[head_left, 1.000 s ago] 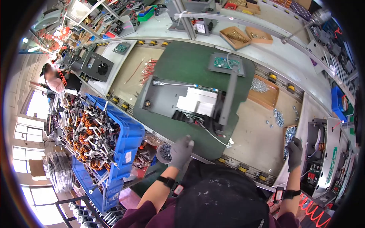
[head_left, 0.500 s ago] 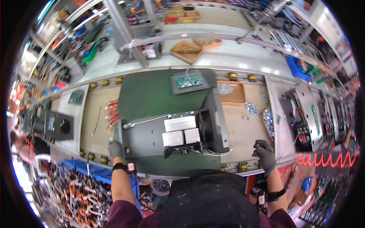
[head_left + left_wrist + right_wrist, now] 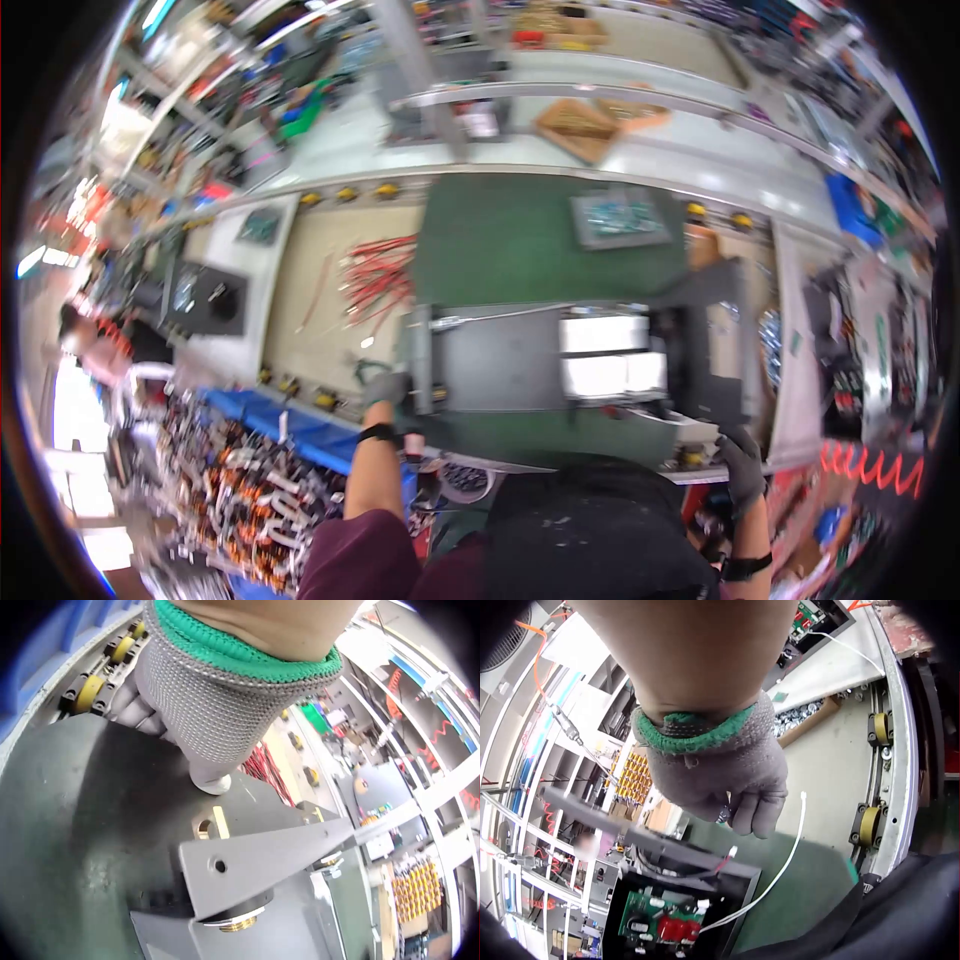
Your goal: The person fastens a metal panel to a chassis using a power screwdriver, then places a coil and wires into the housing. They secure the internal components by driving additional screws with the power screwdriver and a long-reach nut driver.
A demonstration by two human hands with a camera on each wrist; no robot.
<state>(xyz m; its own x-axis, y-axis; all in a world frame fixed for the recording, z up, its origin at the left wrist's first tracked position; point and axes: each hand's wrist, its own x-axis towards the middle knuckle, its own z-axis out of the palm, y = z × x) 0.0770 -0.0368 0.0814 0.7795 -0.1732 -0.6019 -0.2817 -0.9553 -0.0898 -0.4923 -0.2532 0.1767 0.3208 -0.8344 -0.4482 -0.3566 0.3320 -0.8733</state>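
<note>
A grey metal chassis (image 3: 500,365) with white blocks (image 3: 612,357) inside lies on a green board (image 3: 495,240). At the board's left edge is my gloved left hand (image 3: 385,388). In the left wrist view, the left hand (image 3: 217,697) has its thumb on the board (image 3: 82,817) and its fingers bent at the edge, beside the chassis corner (image 3: 255,862). My right hand (image 3: 742,468) is near the chassis's front right corner. In the right wrist view, curled fingers of the right hand (image 3: 720,776) pinch a small shiny metal part (image 3: 724,815), above a white cable (image 3: 784,862).
Red wires (image 3: 378,280) lie left of the board. A grey plate with a circuit board (image 3: 620,218) is at its back. Rollers (image 3: 325,400) line the front rail, near a blue crate (image 3: 290,425) of parts. A round tub (image 3: 465,482) stands in front; metal pieces (image 3: 770,345) lie right.
My left hand has moved from beside the tub to the board's left edge. The right hand has left the box of metal pieces and come towards the chassis's front right. The head view has turned.
</note>
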